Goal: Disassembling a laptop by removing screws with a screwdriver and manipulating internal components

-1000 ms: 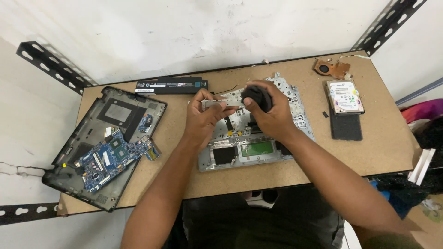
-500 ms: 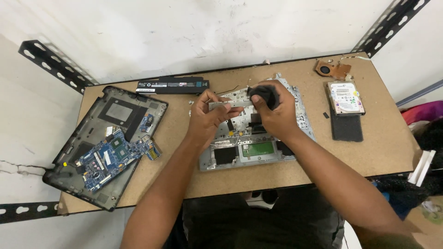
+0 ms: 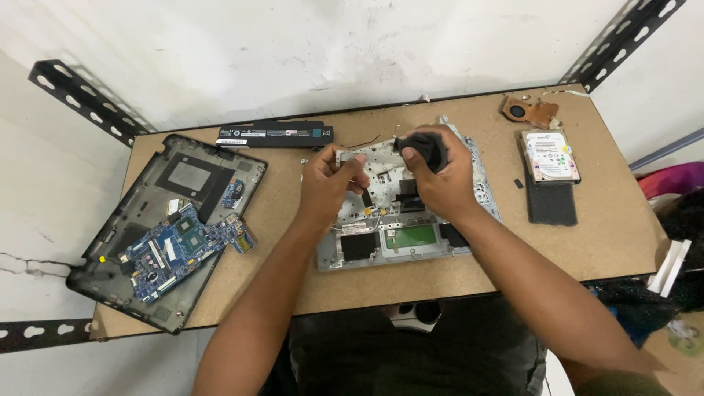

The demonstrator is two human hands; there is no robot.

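Chipboard table against a white wall, and the silver laptop frame sits at its centre. Left of the frame lies a black laptop base holding a blue circuit board. Right of it, a hard drive. Over the frame, the left hand pinches a small metal part; the right hand is closed around a black cloth.
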